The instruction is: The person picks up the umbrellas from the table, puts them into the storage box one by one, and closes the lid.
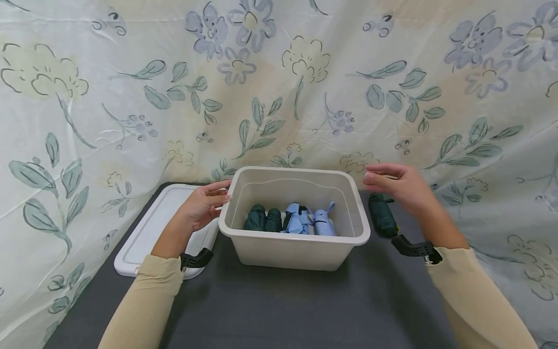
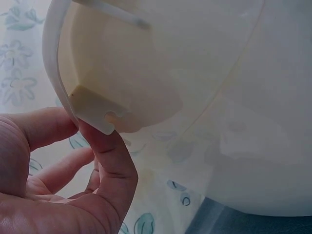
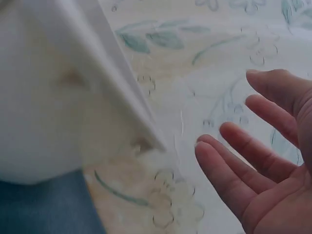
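A cream plastic storage bin (image 1: 294, 249) stands on the dark table. Inside lie two dark green rolled bundles (image 1: 273, 220), a light blue bundle (image 1: 298, 219) with black parts, and a periwinkle rolled bundle (image 1: 324, 223) with a loop, all resembling folded umbrellas. My left hand (image 1: 202, 206) is at the bin's left rim; the left wrist view shows thumb and index finger pinching the rim (image 2: 54, 58). Off the right rim, my right hand (image 1: 398, 186) has its fingers spread apart, touching nothing in the right wrist view. Below it lies another dark green rolled bundle (image 1: 382, 215).
A white lid (image 1: 146, 232) lies flat on the table left of the bin, partly behind my left forearm. The dark grey tabletop (image 1: 287, 310) extends in front. A floral cloth (image 1: 279, 97) hangs behind and at both sides.
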`<state>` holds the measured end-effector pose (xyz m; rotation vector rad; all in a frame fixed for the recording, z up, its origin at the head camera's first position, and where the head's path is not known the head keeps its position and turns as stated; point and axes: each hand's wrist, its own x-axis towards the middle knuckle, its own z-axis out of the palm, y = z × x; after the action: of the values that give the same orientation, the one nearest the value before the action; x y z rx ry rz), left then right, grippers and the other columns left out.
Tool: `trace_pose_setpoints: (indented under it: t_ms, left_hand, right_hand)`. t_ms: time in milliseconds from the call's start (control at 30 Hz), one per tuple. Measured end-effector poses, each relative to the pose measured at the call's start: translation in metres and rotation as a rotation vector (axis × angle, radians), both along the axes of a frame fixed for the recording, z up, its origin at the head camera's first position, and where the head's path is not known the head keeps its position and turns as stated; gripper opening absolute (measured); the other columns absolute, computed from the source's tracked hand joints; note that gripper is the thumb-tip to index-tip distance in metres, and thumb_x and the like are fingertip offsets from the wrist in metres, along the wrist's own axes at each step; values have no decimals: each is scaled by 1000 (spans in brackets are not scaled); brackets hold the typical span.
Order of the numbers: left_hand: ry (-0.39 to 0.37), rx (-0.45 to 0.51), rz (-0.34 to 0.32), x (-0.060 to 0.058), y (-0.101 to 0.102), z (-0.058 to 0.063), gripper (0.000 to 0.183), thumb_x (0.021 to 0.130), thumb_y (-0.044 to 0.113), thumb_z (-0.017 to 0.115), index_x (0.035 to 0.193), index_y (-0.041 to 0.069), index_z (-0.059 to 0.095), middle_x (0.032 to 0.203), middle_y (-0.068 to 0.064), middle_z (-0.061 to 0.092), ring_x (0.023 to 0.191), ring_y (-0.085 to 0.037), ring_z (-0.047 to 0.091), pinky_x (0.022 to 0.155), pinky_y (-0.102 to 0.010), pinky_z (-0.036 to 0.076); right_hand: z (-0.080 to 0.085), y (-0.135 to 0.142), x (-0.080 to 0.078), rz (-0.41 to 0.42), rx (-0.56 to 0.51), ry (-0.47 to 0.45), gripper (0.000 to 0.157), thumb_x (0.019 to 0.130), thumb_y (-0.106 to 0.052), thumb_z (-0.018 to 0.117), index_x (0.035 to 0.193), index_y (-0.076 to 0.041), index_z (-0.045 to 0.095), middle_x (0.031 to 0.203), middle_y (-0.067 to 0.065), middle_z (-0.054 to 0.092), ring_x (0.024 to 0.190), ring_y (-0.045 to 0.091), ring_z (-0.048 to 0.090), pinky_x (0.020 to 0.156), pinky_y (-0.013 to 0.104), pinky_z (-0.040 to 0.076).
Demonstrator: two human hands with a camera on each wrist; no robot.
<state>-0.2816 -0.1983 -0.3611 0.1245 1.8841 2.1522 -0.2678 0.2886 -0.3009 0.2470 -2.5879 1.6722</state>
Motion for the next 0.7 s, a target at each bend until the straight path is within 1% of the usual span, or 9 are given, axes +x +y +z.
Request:
trace_pose_setpoints:
  t_ms: [133, 233, 367, 467, 600, 700]
  left_hand:
    - [3, 5, -10, 1, -1, 1, 59, 100, 7, 64, 156, 6, 42, 112, -3, 65, 95, -14, 70, 84, -29, 62]
    - [6, 5, -13, 2, -1, 1, 60, 100, 8, 65, 156, 5, 42, 112, -2, 66, 95, -14, 70, 84, -29, 62]
    - [10, 8, -18, 2, -1, 0, 61, 100, 8, 65, 156, 5, 41, 110, -2, 66, 96, -13, 70, 84, -28, 62]
    - [11, 6, -17, 2, -1, 0, 60, 100, 7, 64, 156, 5, 41, 111, -2, 66, 96, -14, 70, 84, -28, 62]
    - [15, -5, -11, 2, -1, -1, 59, 101, 8, 64, 156, 6, 42, 113, -2, 66, 98, -14, 70, 85, -29, 62]
    - [12, -3, 0, 2, 0, -2, 59, 100, 8, 65, 155, 7, 44, 113, -2, 66, 98, -14, 70, 84, -29, 62]
  right_hand:
    - [-12, 15, -3, -48, 7, 29, 52, 97, -34, 71, 137, -2, 62, 106, -22, 72, 96, 2, 74, 85, 20, 59]
    - [-25, 27, -9, -78, 61, 50, 53, 98, -35, 70, 138, -2, 62, 109, -21, 70, 95, -2, 72, 84, 16, 58]
    - [-43, 44, -17, -141, 152, 46, 59, 96, -44, 70, 139, -3, 62, 109, -23, 67, 92, -7, 69, 81, 13, 56]
    - [-56, 55, -23, -184, 149, 27, 65, 94, -48, 71, 139, -2, 61, 104, -28, 65, 89, -8, 68, 79, 11, 55]
    - [-71, 67, -29, -219, 141, 22, 70, 92, -52, 72, 139, -1, 61, 97, -33, 62, 88, -8, 67, 76, 9, 53]
    - [-81, 75, -34, -226, 151, 19, 68, 93, -49, 72, 138, 0, 62, 99, -31, 64, 88, -10, 66, 77, 10, 54]
